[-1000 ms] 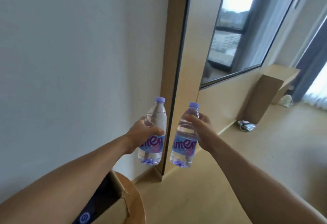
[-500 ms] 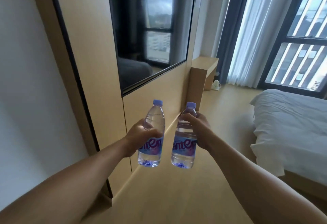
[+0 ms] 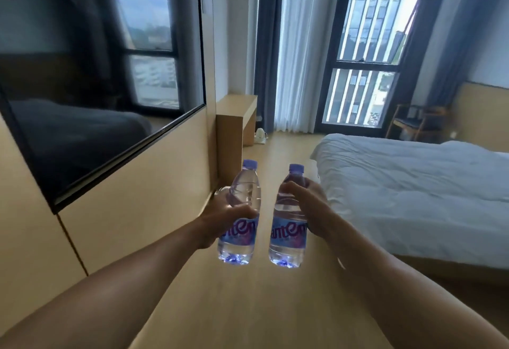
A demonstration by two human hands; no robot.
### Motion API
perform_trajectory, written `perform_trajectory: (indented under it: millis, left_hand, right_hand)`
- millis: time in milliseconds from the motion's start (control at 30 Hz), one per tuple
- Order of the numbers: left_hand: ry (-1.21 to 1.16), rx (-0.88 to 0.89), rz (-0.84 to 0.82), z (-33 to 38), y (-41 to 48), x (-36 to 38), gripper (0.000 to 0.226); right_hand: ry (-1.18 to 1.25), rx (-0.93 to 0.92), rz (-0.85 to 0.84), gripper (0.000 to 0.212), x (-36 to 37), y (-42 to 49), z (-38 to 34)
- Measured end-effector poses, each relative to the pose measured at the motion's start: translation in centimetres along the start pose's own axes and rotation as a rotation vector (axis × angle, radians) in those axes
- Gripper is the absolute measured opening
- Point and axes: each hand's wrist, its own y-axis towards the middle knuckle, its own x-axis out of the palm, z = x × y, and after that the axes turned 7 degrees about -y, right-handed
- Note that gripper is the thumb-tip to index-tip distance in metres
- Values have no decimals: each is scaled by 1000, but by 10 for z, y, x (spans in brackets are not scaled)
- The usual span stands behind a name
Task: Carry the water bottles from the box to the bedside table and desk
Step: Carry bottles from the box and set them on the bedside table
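Note:
I carry two clear water bottles with purple caps and blue-pink labels, both upright in front of me. My left hand [image 3: 220,217] grips the left bottle [image 3: 242,211] around its middle. My right hand [image 3: 308,205] grips the right bottle [image 3: 289,216] from the right side near its shoulder. The bottles are a little apart, above the wooden floor. A wooden desk [image 3: 237,111] stands ahead against the left wall, beyond the bottles. No box or bedside table is visible.
A wall-mounted TV [image 3: 96,78] on wooden panelling fills the left. A bed with white bedding [image 3: 413,189] lies on the right. Wooden floor [image 3: 275,293] runs between them toward tall windows with curtains [image 3: 363,53]. A chair [image 3: 418,122] stands at the far right; a small white object [image 3: 260,136] sits by the desk.
My view has swung right from the white wall and the box to the room's length; the bed, windows and desk are now ahead. Both hands keep their hold on the bottles.

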Motion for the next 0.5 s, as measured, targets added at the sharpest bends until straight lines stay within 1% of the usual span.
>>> perform_trajectory:
  millis: [67, 133, 267, 400, 500]
  left_hand:
    - [0, -15, -37, 0, 42, -1, 48]
    - [-16, -26, -92, 1, 81, 4, 62]
    - [1, -35, -163, 0, 148, 26, 77]
    - [35, -49, -225, 0, 210, 63, 85]
    - [38, -44, -254, 2, 255, 101, 84]
  right_hand:
    - [12, -5, 63, 13, -13, 24, -4]
    - [28, -7, 137, 14, -26, 45, -6]
    - [16, -3, 250, 9, -59, 80, -6]
    - [-16, -25, 339, 10, -102, 119, -5]
    - [-14, -18, 381, 18, -144, 153, 1]
